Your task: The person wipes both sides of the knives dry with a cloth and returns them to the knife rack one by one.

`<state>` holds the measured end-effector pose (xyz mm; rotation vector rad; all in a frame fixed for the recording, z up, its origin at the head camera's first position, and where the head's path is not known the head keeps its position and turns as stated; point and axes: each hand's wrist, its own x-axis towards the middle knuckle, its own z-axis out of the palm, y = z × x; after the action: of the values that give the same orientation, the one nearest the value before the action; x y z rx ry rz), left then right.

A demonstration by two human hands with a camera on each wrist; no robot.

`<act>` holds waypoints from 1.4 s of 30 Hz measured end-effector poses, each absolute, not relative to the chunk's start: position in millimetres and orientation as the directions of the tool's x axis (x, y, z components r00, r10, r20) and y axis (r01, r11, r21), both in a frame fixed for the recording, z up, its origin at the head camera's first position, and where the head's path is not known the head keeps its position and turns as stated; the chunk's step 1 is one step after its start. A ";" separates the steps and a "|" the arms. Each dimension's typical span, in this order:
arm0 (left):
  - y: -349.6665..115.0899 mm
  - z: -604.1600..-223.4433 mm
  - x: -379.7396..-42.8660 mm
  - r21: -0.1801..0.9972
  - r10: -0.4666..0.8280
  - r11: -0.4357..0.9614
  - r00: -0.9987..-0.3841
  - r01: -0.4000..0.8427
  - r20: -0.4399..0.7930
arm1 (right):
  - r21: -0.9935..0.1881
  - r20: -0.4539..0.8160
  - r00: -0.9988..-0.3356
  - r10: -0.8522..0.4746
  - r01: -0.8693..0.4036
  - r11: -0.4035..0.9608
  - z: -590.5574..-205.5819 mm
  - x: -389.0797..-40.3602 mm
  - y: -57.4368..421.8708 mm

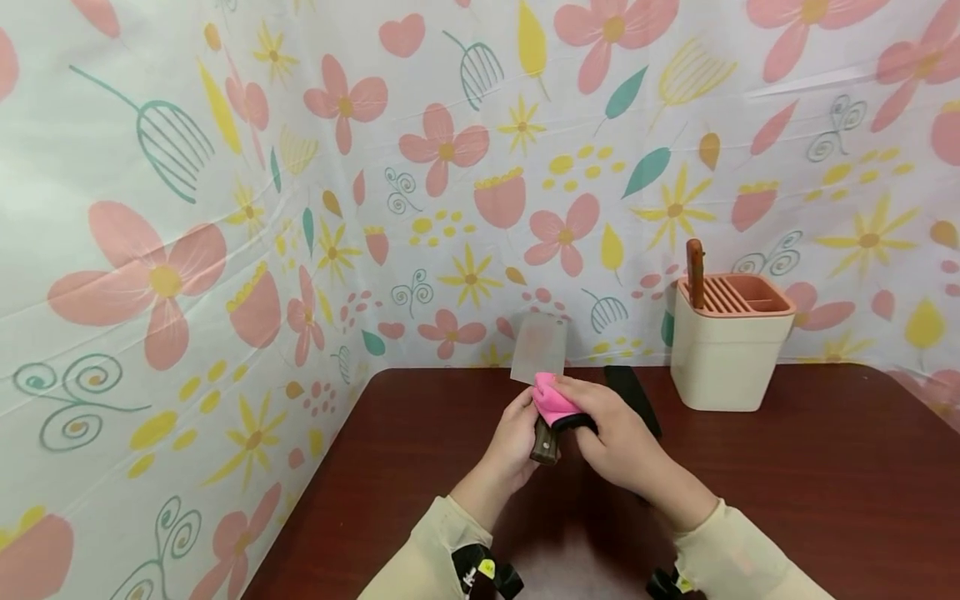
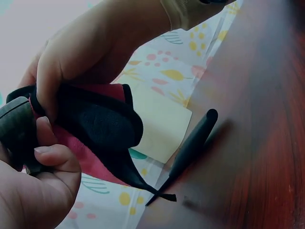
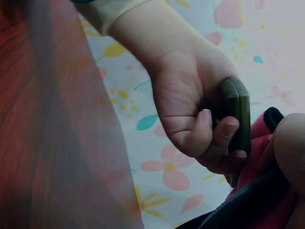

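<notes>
A cleaver with a broad pale blade (image 1: 538, 346) and a dark riveted handle (image 1: 545, 446) is held above the table, blade pointing away from me. My left hand (image 1: 512, 442) grips the handle; in the right wrist view its fingers curl round the handle (image 3: 240, 112). My right hand (image 1: 618, 429) pinches a pink cloth with black edging (image 1: 553, 402) where the blade meets the handle. In the left wrist view the cloth's dark side (image 2: 102, 121) hangs down from the right hand (image 2: 90, 52). Cloth and fingers hide the blade's base.
A cream knife holder (image 1: 723, 362) with a pink slotted top stands at the back right. One brown handle (image 1: 696, 271) sticks up from it. Behind my right hand a long black object (image 1: 633, 398) lies on the dark red table (image 1: 817, 483). Flowered cloth covers the walls.
</notes>
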<state>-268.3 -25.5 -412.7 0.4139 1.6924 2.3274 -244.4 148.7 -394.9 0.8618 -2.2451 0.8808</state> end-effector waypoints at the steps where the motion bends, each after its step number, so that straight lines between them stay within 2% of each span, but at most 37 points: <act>1: -25.1 -412.8 -268.5 0.952 0.347 -0.306 -0.933 -0.016 0.095 | -0.364 0.686 -0.632 -0.359 -0.726 0.583 -395.3 -243.7 148.3; 5: -23.7 -413.5 -269.8 0.949 0.338 -0.315 -0.936 -0.011 0.102 | -0.336 0.686 -0.629 -0.365 -0.719 0.608 -394.2 -240.3 148.6; 16: -24.3 -414.2 -270.5 0.937 0.294 -0.349 -0.953 -0.030 0.079 | -0.255 0.718 -0.536 -0.444 -0.796 0.550 -387.8 -229.3 150.5; 22: -28.2 -414.3 -267.9 0.937 0.244 -0.340 -0.970 -0.079 0.006 | -0.273 0.687 -0.543 -0.482 -0.808 0.522 -385.1 -224.3 150.6; 28: -29.5 -413.2 -268.5 0.943 0.220 -0.322 -0.975 -0.079 -0.007 | -0.284 0.671 -0.532 -0.516 -0.828 0.484 -382.0 -220.9 151.4; 35: -29.6 -411.7 -270.9 0.947 0.190 -0.305 -0.981 -0.103 -0.046 | -0.299 0.676 -0.492 -0.549 -0.864 0.406 -381.8 -218.9 152.1; 42: -31.0 -412.8 -272.0 0.939 0.200 -0.336 -0.980 -0.078 -0.010 | -0.310 0.681 -0.450 -0.578 -0.892 0.329 -379.4 -215.7 151.0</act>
<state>-272.0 -31.0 -412.8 0.1597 1.6989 2.4316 -215.7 151.0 -379.4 1.2927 -2.1473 0.9297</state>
